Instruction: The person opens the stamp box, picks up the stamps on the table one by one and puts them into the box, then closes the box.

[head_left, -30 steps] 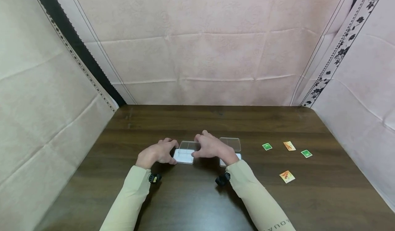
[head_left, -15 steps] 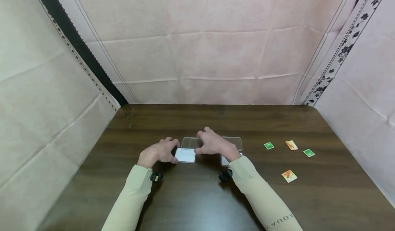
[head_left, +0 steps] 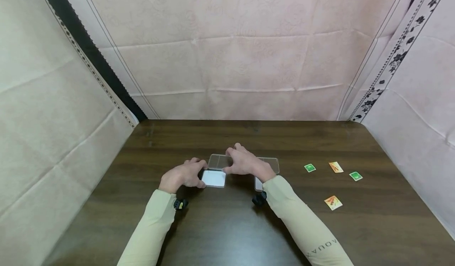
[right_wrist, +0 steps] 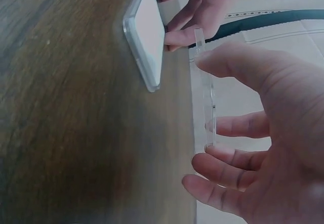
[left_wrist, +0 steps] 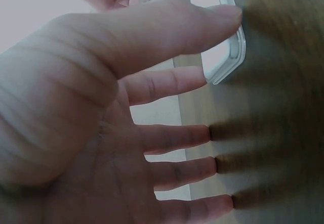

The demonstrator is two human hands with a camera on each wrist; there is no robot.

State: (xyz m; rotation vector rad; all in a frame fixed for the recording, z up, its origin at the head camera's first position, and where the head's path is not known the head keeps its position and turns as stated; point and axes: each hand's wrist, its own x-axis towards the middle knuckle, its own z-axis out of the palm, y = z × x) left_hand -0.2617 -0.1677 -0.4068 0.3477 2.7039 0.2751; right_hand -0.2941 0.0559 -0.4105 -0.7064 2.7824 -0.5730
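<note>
My left hand (head_left: 182, 176) holds a small flat clear box with a white inside (head_left: 214, 178) on the brown table, thumb and index finger at its left end. In the left wrist view the thumb (left_wrist: 202, 29) presses the box's rim and the other fingertips touch the table. My right hand (head_left: 245, 164) pinches a thin transparent lid (head_left: 218, 161) between thumb and fingers. Seen edge-on in the right wrist view, the lid (right_wrist: 206, 92) stands apart from the white-filled box (right_wrist: 147, 39).
Right of it lies a similar box with a white part (head_left: 258, 184) and a clear panel (head_left: 271, 163), partly behind my right wrist. Farther right are two small green squares (head_left: 310, 167) and two orange-patterned squares (head_left: 333, 202). Pale cloth walls (head_left: 227, 68) border the table (head_left: 227, 226).
My right hand has lifted the lid up and away from the white-filled box, widening the gap between them. My left hand stays at the box. The head view has shifted slightly.
</note>
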